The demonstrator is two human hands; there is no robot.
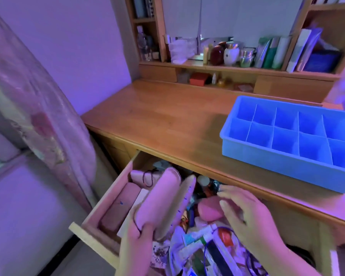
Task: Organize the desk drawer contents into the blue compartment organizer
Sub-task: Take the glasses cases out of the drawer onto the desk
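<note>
Left hand (136, 239) grip closed on pink pouch (161, 198); right hand (249, 220) grip loose, contents blurred.

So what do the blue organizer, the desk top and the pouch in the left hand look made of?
Blue organizer: likely moulded plastic, smooth thin dividers. Desk top: wood or wood veneer, visible grain, slight sheen. Pouch in the left hand: seemingly soft fabric.

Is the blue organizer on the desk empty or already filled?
Empty. Every compartment of the blue organizer that is in view shows only its bare blue floor; its right end is cut off by the frame.
</note>
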